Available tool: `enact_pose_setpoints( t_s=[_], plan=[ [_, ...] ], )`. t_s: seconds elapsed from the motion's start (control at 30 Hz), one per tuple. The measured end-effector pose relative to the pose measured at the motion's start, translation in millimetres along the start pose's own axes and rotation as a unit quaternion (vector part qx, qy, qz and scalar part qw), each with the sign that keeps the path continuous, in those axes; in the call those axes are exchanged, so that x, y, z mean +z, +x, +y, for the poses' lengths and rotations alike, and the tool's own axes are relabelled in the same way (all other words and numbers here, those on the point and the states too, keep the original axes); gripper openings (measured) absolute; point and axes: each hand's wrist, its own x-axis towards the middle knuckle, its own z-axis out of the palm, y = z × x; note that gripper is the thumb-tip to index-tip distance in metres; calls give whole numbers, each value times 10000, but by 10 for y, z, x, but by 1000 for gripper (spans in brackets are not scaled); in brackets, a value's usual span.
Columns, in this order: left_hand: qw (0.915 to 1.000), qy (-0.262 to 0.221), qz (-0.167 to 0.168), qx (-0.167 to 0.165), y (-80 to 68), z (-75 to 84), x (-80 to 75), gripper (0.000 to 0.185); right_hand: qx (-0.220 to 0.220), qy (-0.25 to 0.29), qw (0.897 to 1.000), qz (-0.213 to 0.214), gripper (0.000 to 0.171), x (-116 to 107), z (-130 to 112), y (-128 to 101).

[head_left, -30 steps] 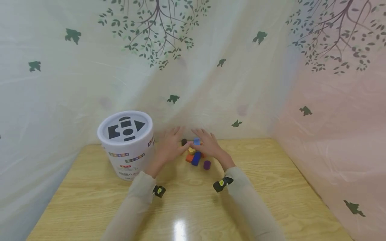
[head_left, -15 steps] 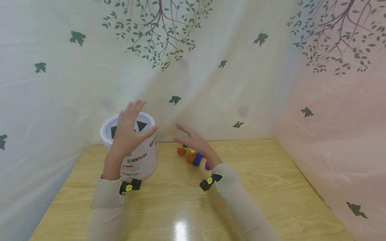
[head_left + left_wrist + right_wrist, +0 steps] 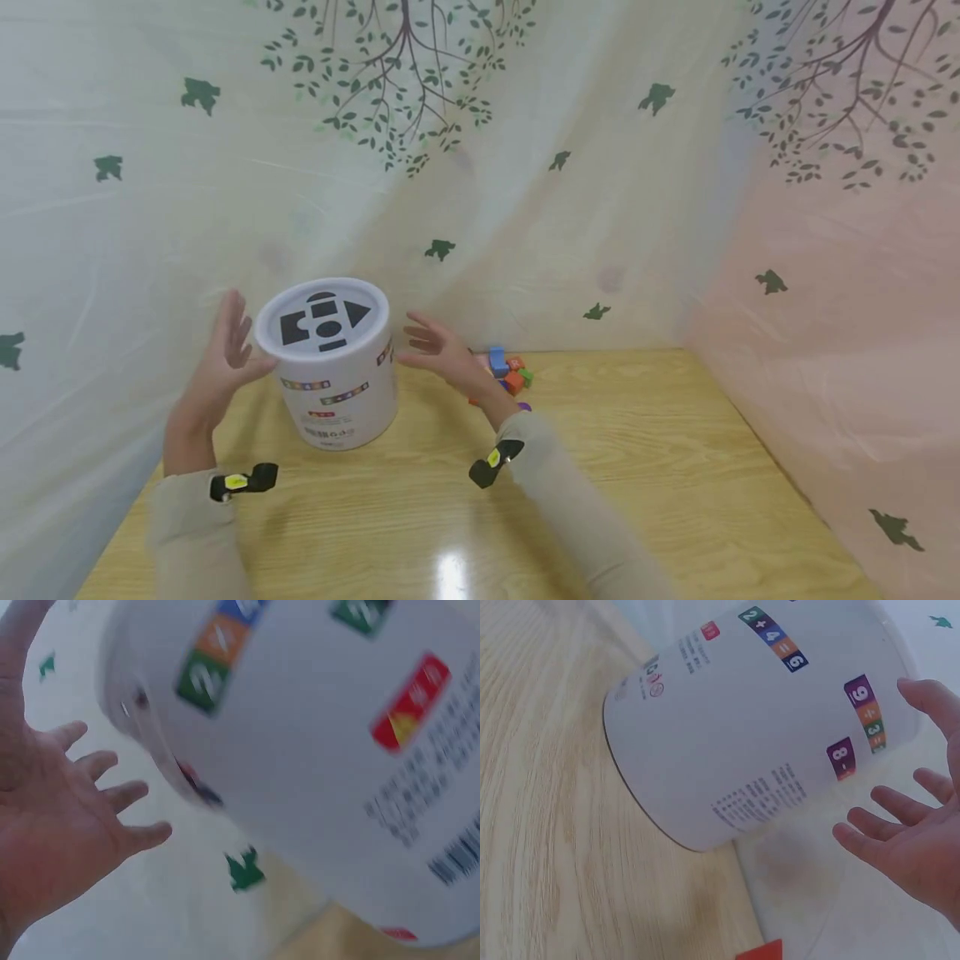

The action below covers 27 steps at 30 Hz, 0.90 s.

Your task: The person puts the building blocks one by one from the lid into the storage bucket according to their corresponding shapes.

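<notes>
A white round tub [image 3: 334, 385] stands on the wooden table [image 3: 615, 467], its lid [image 3: 322, 320] cut with black shape holes. My left hand [image 3: 227, 354] is spread just left of the lid's rim, fingers straight, thumb close to the rim. My right hand [image 3: 437, 346] hovers to the tub's right, fingers spread, not touching it. The left wrist view shows the open palm [image 3: 56, 825] beside the tub wall [image 3: 315, 720]. In the right wrist view, straight fingers [image 3: 900, 825] sit a little off the tub [image 3: 742, 735]. Neither hand holds anything.
Several coloured blocks [image 3: 507, 375] lie in a small heap by the back curtain, behind my right forearm; a red block corner [image 3: 761, 951] shows in the right wrist view. Printed plastic curtains [image 3: 525, 208] close in the table at the back and both sides.
Both hands left the block heap and moved left. The left hand passed over the lid and now sits at the tub's left; the right hand now faces the tub's right side.
</notes>
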Motion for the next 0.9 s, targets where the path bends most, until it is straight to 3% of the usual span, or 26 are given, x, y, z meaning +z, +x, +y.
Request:
enact_pose_setpoints(
  t_s=[0.17,0.33,0.63,0.9],
  plan=[
    [9974,-567,-394,-216,-36,-357,-119,100,-45,299,9995,44,82,91,21,66],
    [9963,-683,-484,-210,-50,-550,-142,91,-113,319,9994,-49,79,152,46,110],
    [9970,43,-439,-632,-38,-537,-70,86,-195,387,9991,-19,78,175,21,120],
    [9944,-115,-512,-917,-2,-509,109,88,-85,533,9980,334,79,107,16,25]
  ],
)
